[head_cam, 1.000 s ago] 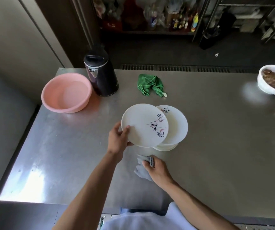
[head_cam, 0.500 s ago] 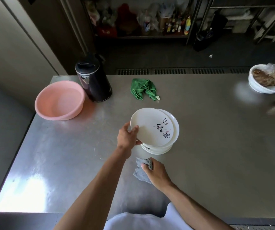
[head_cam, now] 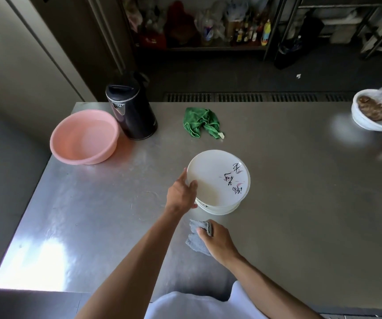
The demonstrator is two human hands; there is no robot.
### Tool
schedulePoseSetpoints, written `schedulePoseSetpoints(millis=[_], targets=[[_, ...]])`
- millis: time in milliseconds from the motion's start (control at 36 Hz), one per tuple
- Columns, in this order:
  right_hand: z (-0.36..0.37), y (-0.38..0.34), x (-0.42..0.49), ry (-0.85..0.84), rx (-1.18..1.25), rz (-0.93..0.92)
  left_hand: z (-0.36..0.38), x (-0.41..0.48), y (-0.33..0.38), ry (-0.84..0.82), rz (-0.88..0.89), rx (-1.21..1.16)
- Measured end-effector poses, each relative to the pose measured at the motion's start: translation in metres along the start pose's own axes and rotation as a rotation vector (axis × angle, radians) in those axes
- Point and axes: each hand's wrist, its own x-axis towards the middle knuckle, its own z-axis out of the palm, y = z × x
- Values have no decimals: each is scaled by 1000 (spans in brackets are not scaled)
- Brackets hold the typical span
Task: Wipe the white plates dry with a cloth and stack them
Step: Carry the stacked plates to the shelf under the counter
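The top white plate [head_cam: 217, 178] lies on the plate stack [head_cam: 220, 209], its near-left rim pinched by the left hand [head_cam: 180, 195]. Just below those fingers, the right hand [head_cam: 217, 240] grips a grey cloth [head_cam: 196, 238] on the steel table [head_cam: 300, 203].

The round white top plate [head_cam: 213, 178] carries black brush characters and small pink strokes near one edge; the stack of white plates [head_cam: 220, 210] beneath is plain. The small grey cloth [head_cam: 194, 241] is unpatterned, the crumpled green cloth [head_cam: 200, 122] solid, the round pink plastic basin [head_cam: 84, 137] pale inside, the cylindrical black kettle [head_cam: 134, 116] silver-trimmed, the brushed steel table [head_cam: 300, 203] dull silver-grey
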Motion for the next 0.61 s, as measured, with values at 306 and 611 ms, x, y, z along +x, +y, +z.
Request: schedulePoseSetpoints(millis=[306, 611], targets=[[-3, -14, -5, -47, 358, 27, -15, -21, -30, -157, 84, -9], [10, -70, -4, -237, 356, -100, -52, -77, -114, -143, 52, -188]])
